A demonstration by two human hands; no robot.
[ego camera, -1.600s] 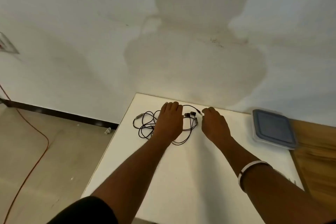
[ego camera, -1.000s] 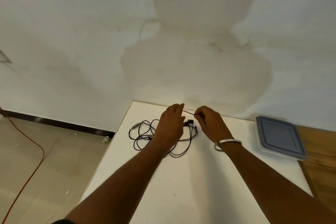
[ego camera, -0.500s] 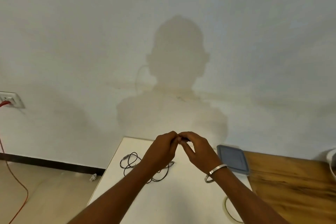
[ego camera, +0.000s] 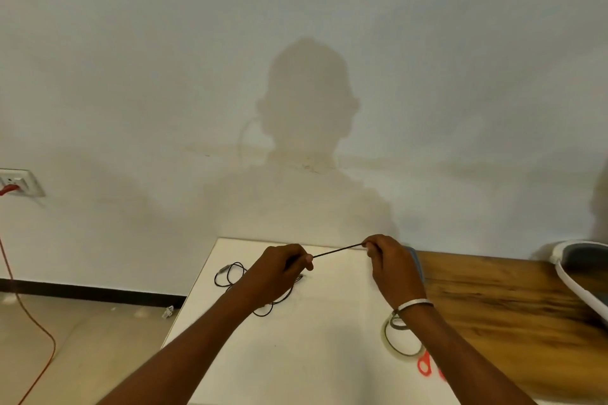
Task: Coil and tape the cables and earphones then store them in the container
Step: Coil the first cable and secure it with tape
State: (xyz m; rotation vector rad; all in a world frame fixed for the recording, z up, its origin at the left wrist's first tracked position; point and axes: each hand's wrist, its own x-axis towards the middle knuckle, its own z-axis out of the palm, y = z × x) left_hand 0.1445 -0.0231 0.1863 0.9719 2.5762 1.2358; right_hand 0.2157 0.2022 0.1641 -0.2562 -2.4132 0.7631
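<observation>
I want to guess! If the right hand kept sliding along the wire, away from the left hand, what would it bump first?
Probably the wall past the table edge. The right hand points up and right; depth is unclear.

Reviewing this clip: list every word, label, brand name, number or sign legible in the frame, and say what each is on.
None can be read.
Wall socket: no marking legible; too small and blurred.
Tape roll: no print visible.
Scissors: only the orange handles show, unmarked.
Black cable stretched between the left hand and right hand: no lettering visible.
Bangle: plain.
</observation>
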